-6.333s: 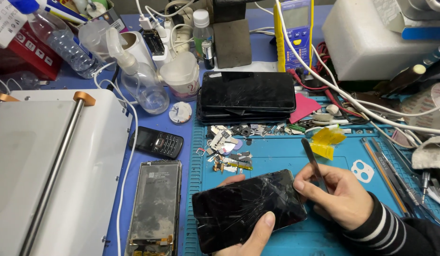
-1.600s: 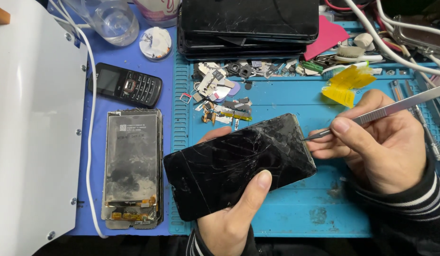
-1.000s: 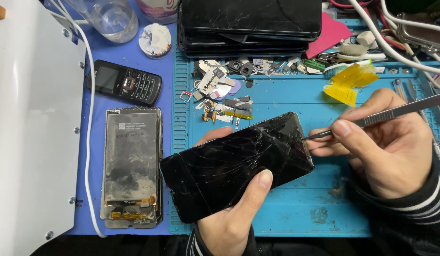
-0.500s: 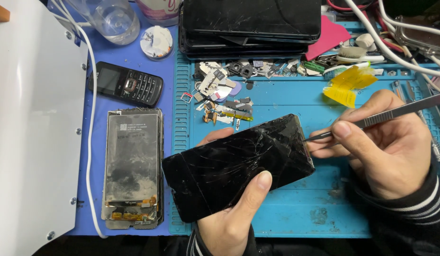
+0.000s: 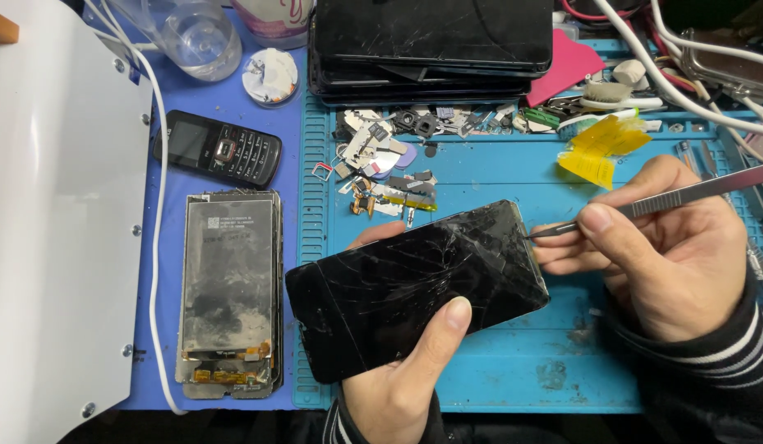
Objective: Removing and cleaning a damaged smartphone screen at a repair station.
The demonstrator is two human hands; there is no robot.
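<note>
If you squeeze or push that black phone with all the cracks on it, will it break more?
Probably. The black cracked-screen smartphone has cracks spreading across most of its glass, so hard pressing could likely loosen shards. It looks stiff and flat, held level by the left hand. Its glossy face may be slippery. The right hand touches thin metal tweezers to its edge.

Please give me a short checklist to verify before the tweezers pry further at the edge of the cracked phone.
1. Left hand grips the cracked phone firmly, thumb on the glass: ok.
2. Tip of the tweezers sits at the phone's right edge: ok.
3. Right hand holds the tweezers steadily, fingers braced near the phone: ok.
4. Tip is actually under the glass: cannot tell.
5. Blue work mat below the phone is free of loose parts: ok.
6. Hands protected against glass splinters: not ok, both are bare.
</note>
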